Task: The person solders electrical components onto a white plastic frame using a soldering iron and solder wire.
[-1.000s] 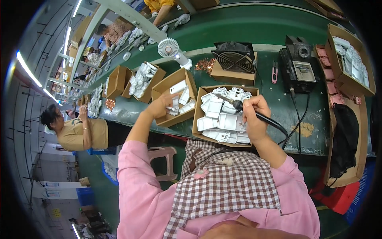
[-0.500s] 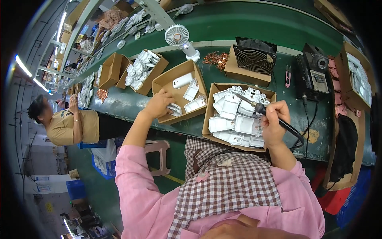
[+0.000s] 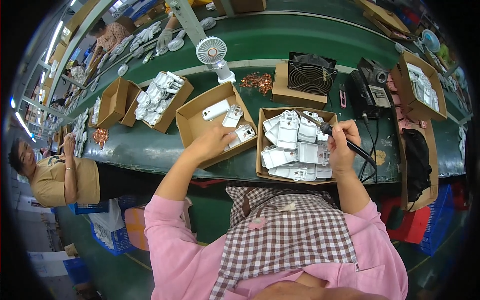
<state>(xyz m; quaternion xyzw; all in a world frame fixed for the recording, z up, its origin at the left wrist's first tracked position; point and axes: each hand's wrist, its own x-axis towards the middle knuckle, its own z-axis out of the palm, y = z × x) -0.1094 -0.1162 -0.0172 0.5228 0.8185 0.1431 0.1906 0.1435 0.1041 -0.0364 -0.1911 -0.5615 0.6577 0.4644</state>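
My right hand (image 3: pixel 343 147) is closed around the handle of a soldering iron (image 3: pixel 325 128). Its metal tip points up and left over a cardboard box (image 3: pixel 259 160) heaped with white plastic housings (image 3: pixel 288 131). In the open carton (image 3: pixel 187 117) to the left, my left hand (image 3: pixel 214 142) is closed with its fingertips on the near edge of a white housing (image 3: pixel 244 132). Two more housings lie beyond it, one smooth side up (image 3: pixel 216 110) and another showing its inside (image 3: pixel 232 116).
A small white fan (image 3: pixel 211 50) stands behind the carton. Copper-coloured parts (image 3: pixel 257 82) lie beside a black fan unit (image 3: pixel 313 73). The iron's cable runs near a black soldering station (image 3: pixel 371 92) and pink snips (image 3: pixel 342 96). Another person (image 3: pixel 62 175) is at the left.
The view has shifted, so the bench appears further left. My left hand has moved right within the carton, from one housing to the right-hand one. The soldering iron stays over its box.
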